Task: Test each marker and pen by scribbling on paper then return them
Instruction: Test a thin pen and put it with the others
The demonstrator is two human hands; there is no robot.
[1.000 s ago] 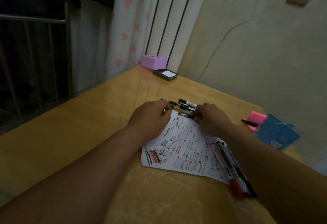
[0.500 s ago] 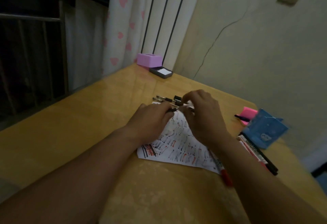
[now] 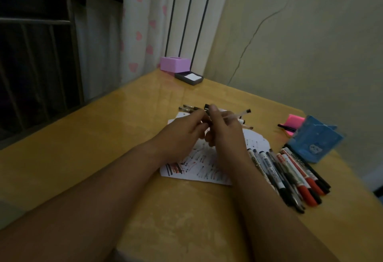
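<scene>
A white paper [image 3: 199, 170] covered in black and red scribbles lies on the yellow table [image 3: 103, 147]. Above its far end my right hand [image 3: 224, 135] holds a thin clear pen [image 3: 238, 115] whose black end points right. My left hand [image 3: 182, 135] meets it at the pen's other end, fingers pinched there; what they grip is hidden. Behind the hands lie a few dark pens [image 3: 190, 108]. A row of several black and red markers [image 3: 290, 174] lies to the right of the paper.
A blue card box [image 3: 313, 139] stands at the right, with a pink sticky pad [image 3: 295, 122] and a black pen [image 3: 285, 126] beside it. A pink box [image 3: 175, 64] and a dark tray [image 3: 189, 77] sit at the far corner. Walls close the right side.
My right hand picked a clear pen from the pile behind the paper and lifted it. Both hands have come together above the paper. The camera has turned, bringing the marker row into view.
</scene>
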